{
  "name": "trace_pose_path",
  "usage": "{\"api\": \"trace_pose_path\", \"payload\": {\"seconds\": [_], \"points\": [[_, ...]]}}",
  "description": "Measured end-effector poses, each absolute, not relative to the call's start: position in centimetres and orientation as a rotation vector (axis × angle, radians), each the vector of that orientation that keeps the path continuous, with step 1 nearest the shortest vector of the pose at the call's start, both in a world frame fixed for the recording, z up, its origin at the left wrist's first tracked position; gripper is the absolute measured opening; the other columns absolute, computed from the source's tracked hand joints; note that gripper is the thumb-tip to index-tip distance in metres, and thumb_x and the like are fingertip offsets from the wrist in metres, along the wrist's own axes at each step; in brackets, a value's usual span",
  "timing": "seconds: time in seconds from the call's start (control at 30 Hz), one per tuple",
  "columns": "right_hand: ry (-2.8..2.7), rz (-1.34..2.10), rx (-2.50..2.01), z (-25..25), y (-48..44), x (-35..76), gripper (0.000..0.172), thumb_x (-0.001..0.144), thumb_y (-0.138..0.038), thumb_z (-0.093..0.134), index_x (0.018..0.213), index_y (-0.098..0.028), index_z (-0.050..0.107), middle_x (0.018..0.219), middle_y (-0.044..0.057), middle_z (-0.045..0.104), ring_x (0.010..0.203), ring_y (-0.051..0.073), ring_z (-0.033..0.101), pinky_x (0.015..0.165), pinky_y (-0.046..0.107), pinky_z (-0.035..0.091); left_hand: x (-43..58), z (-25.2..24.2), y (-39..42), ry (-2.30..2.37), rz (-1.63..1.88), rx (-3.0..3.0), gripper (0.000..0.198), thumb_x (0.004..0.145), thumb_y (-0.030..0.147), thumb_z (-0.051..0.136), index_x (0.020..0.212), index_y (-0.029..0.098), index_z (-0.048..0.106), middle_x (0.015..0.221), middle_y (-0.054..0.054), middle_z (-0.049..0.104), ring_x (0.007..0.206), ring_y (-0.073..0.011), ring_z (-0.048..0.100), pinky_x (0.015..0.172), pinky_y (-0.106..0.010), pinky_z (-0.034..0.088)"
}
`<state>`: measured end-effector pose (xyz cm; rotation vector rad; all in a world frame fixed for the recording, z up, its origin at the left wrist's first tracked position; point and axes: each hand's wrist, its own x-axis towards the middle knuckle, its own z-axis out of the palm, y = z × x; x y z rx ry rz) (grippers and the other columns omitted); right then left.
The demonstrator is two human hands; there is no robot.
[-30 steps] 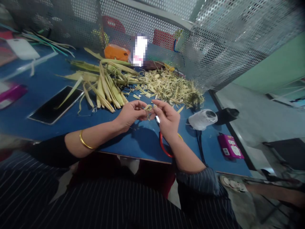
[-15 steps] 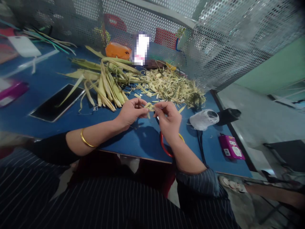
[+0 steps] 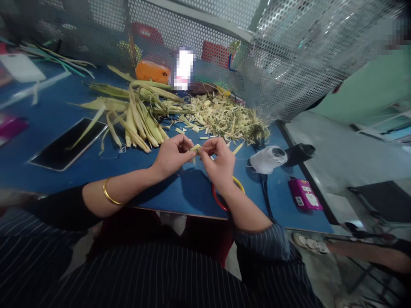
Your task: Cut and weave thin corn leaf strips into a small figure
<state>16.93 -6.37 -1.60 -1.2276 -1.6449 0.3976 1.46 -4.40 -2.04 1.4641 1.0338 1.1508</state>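
Between the fingertips of both hands is a small pale-green strip of corn husk (image 3: 195, 148), partly hidden by the fingers. My left hand (image 3: 171, 156) pinches its left side, and my right hand (image 3: 220, 160) pinches the right side. Under my right wrist lie scissors with a red and yellow handle (image 3: 214, 197), their blades mostly covered. Long dried corn husks (image 3: 141, 117) are bunched beyond my left hand. A heap of shredded husk scraps (image 3: 224, 115) spreads past my right hand.
A white thread spool (image 3: 269, 160), a black spool (image 3: 300, 154) and a purple packet (image 3: 305, 194) stand on the blue table's right side. On the left lies a dark tablet-like panel (image 3: 69, 145). An orange packet (image 3: 152, 72) sits before the perforated metal screen (image 3: 180, 25). Another person's leg (image 3: 362, 251) shows at lower right.
The whole view has shifted slightly, so the table things appear further left. Both hands keep their pinch on the husk strip, with less of it showing between the fingers.
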Motion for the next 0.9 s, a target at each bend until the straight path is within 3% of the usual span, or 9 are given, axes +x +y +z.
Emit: {"api": "trace_pose_path", "payload": {"seconds": [0.23,0.5,0.8,0.9], "points": [[-1.752,0.542,-1.140,-1.4,-6.5,17.0,0.003,0.089,-0.019,0.051,0.089,-0.022,0.051,0.083,0.001,0.064,0.075,0.013,0.066,0.074,0.028,0.053,1.2,-2.0,-4.0,1.113,1.165,1.468,0.023,0.068,0.023,0.073,0.077,0.017,0.054,0.063,0.002,0.061,0.056,-0.0136,0.063,0.057,-0.026,0.050],[-1.728,0.457,-1.220,-1.4,-6.5,17.1,0.004,0.086,-0.019,0.054,0.089,-0.022,0.055,0.081,0.000,0.068,0.071,0.012,0.067,0.070,0.027,0.051,1.0,-1.9,-4.1,1.113,1.152,1.542,0.027,0.070,0.023,0.072,0.087,0.019,0.051,0.061,0.003,0.063,0.057,-0.0142,0.064,0.059,-0.026,0.049],[-1.764,0.339,-1.302,-1.3,-5.8,17.7,0.017,0.079,-0.027,0.067,0.094,-0.022,0.062,0.080,0.001,0.065,0.070,0.015,0.059,0.072,0.030,0.046,1.0,-2.1,-4.3,0.946,1.081,1.624,0.017,0.075,0.026,0.069,0.084,0.018,0.058,0.063,0.001,0.061,0.056,-0.0116,0.060,0.056,-0.023,0.046],[-1.864,0.292,-1.372,-1.0,-5.5,18.2,0.016,0.080,-0.037,0.068,0.085,-0.022,0.068,0.078,0.002,0.061,0.071,0.015,0.054,0.070,0.030,0.042,1.0,-2.2,-4.2,0.892,1.001,1.642,0.016,0.076,0.027,0.069,0.081,0.017,0.058,0.063,0.001,0.061,0.056,-0.0108,0.059,0.056,-0.022,0.045]]}}
